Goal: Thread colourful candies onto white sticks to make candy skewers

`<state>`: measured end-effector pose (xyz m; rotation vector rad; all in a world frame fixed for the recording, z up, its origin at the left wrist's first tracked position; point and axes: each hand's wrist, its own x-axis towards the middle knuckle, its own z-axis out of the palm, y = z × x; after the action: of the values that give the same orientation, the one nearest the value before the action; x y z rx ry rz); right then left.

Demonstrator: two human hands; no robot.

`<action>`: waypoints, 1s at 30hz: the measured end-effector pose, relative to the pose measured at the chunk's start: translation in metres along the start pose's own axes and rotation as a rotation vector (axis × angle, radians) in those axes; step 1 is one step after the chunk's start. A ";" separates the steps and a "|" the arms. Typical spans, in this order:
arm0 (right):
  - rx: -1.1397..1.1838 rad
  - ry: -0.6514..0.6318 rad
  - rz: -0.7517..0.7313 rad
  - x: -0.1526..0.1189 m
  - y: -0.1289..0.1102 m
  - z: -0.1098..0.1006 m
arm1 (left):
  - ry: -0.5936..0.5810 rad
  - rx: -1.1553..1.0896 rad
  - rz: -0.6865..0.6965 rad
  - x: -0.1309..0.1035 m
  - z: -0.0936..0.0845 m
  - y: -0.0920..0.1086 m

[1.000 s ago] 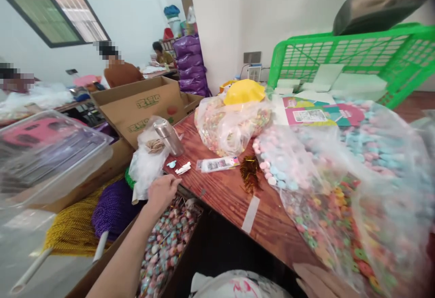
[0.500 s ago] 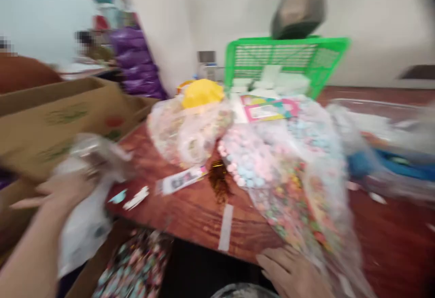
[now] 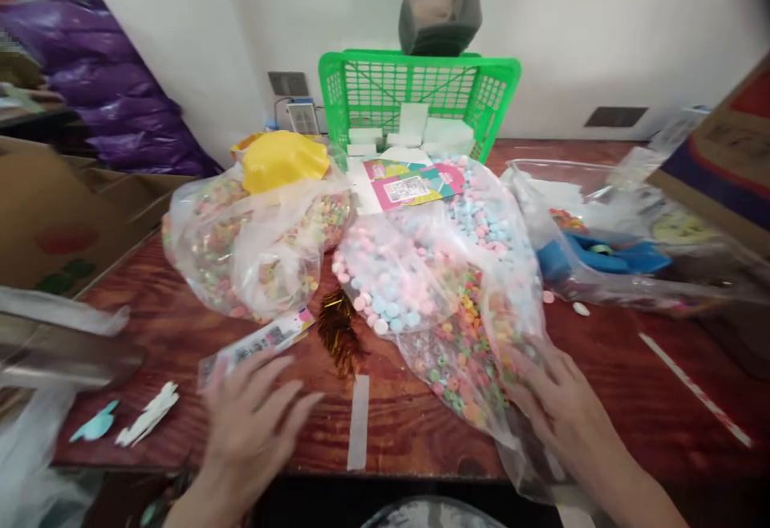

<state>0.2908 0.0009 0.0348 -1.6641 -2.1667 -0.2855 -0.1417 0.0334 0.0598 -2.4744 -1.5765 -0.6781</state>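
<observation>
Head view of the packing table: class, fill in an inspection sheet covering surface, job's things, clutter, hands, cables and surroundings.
Surface: wooden table, strips of tape stuck on it.
Job's things: clear bag of pink, blue and multicoloured beads; small labelled packet.
Clutter: second bead bag under a yellow bag; gold foil tuft; paper scraps; green basket; clear tray.
Hands: left hand open, flat by the packet; right hand open, resting on the bead bag.
Cables: one by the wall socket.
Surroundings: white wall, purple sacks, cardboard boxes.
</observation>
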 end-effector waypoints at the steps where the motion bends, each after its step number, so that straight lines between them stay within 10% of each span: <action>1: 0.014 -0.005 -0.026 0.002 -0.005 0.004 | 0.019 0.014 0.041 0.018 0.008 0.008; 9: 0.168 0.103 -0.021 0.035 0.034 -0.009 | 0.108 -0.280 0.389 0.157 0.043 0.055; 16: 0.108 -0.112 -0.049 0.153 0.062 -0.008 | -0.167 -0.176 0.652 0.270 0.081 0.115; 23: -0.039 -0.490 0.214 0.251 0.072 0.036 | -0.346 0.095 0.814 0.286 0.105 0.133; 30: -0.089 -0.673 0.237 0.258 0.061 0.056 | -0.399 0.163 0.527 0.264 0.087 0.061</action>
<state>0.2830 0.2664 0.0887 -2.2872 -2.3776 0.2962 0.0314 0.2543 0.1051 -2.8270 -0.9293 0.0208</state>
